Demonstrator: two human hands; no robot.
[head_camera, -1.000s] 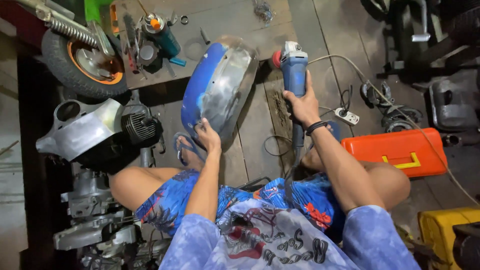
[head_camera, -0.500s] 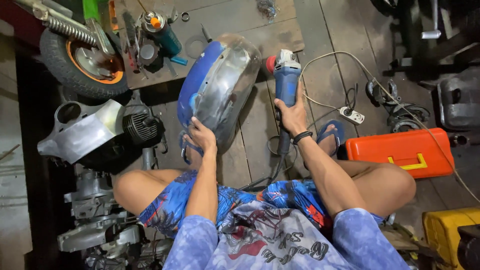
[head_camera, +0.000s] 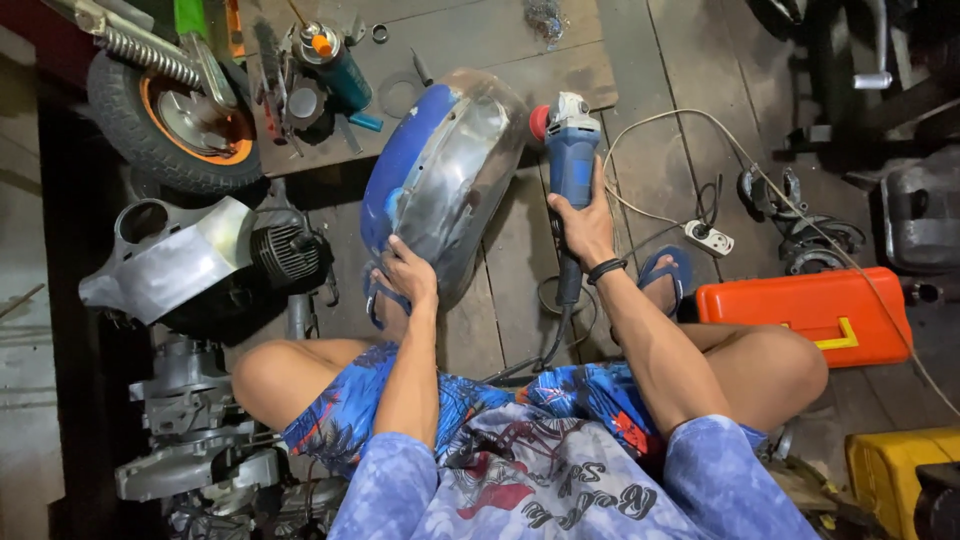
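Observation:
I sit on a wooden floor with knees apart. My left hand (head_camera: 405, 275) grips the near edge of a curved metal body panel (head_camera: 440, 175), blue on its left side and bare grey metal on its right, standing on edge in front of me. My right hand (head_camera: 582, 225) is closed around the body of a blue angle grinder (head_camera: 568, 150), whose head sits just right of the panel's upper end. The grinder's black cord (head_camera: 560, 320) runs down toward my lap.
A small wheel (head_camera: 165, 120) with an orange rim lies at top left beside a spray can (head_camera: 335, 65) and loose tools. A grey engine and cowling (head_camera: 200, 265) stand at left. An orange toolbox (head_camera: 805, 310) and a white power strip (head_camera: 708, 238) lie at right.
The view has shifted slightly. My right hand has brought the grinder closer to the panel's right edge. My left hand stays on the panel's near edge.

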